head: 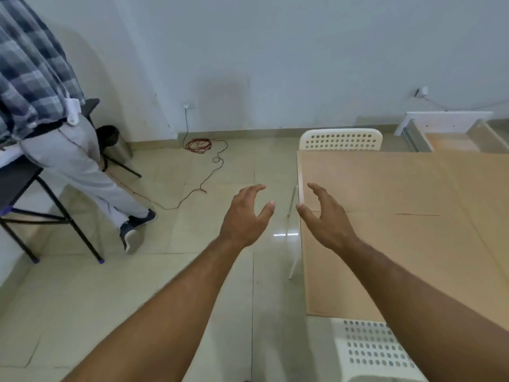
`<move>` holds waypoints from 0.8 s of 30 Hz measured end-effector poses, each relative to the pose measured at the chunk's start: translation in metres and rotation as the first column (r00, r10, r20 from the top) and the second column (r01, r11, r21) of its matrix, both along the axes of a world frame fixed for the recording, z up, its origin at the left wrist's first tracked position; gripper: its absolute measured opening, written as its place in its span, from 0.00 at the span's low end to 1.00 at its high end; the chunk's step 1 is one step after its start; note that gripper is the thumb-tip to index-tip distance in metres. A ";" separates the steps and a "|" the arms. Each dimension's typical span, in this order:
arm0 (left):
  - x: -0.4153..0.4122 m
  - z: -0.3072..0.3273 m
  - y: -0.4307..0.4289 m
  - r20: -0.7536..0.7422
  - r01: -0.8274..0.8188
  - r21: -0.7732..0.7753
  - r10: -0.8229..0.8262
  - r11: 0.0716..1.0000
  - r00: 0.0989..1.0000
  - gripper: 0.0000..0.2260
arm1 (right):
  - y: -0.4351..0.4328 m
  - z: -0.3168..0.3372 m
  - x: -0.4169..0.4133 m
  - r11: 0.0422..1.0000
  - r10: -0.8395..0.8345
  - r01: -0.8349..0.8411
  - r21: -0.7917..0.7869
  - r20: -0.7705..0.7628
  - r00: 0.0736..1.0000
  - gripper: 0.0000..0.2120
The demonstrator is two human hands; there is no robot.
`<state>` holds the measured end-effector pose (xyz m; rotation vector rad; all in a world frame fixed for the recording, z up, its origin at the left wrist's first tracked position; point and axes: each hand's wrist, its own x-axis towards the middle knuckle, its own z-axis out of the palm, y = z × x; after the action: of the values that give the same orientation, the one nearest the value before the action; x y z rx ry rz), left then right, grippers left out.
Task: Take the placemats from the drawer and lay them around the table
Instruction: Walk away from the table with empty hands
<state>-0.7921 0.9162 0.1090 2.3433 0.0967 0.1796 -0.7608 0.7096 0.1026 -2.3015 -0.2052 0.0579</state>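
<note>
Both of my arms reach forward at chest height. My left hand (245, 216) hovers over the tiled floor with its fingers spread and curled, holding nothing. My right hand (325, 216) is beside it, over the left edge of the table (399, 188), also spread and holding nothing. The tabletop is covered with tan cardboard. At the far right stands a white unit with an open drawer (446, 133) showing a tan surface inside. No placemat can be made out in view.
A white perforated chair (341, 139) stands at the table's far side, another white chair (374, 351) at the near side. A person in a plaid shirt (63, 150) stands at left by a black folding table (24, 183). A red cable (201, 150) lies on the floor.
</note>
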 end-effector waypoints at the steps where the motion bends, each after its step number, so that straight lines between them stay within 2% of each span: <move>1: 0.011 0.000 0.010 0.000 0.006 -0.006 -0.006 1.000 1.000 0.23 | 0.010 0.001 0.008 1.000 -0.018 0.018 0.001 -0.001 1.000 0.31; 8: 0.118 -0.013 0.060 -0.014 0.105 0.003 -0.105 0.994 0.994 0.23 | 0.068 -0.016 0.096 0.993 -0.109 0.109 0.036 -0.015 0.994 0.30; 18: 0.343 -0.003 0.115 -0.084 0.210 0.041 -0.206 0.977 0.975 0.22 | 0.124 -0.014 0.308 0.982 -0.175 0.180 0.062 -0.075 0.982 0.30; 24: 0.487 0.016 0.124 -0.023 0.290 0.023 -0.290 0.957 0.957 0.22 | 0.140 0.001 0.429 0.968 -0.246 0.248 0.030 -0.060 0.967 0.30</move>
<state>-0.3047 1.0399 0.1253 2.3535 -0.2415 0.0120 -0.3316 0.8500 0.1032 -2.2680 0.1095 -0.0084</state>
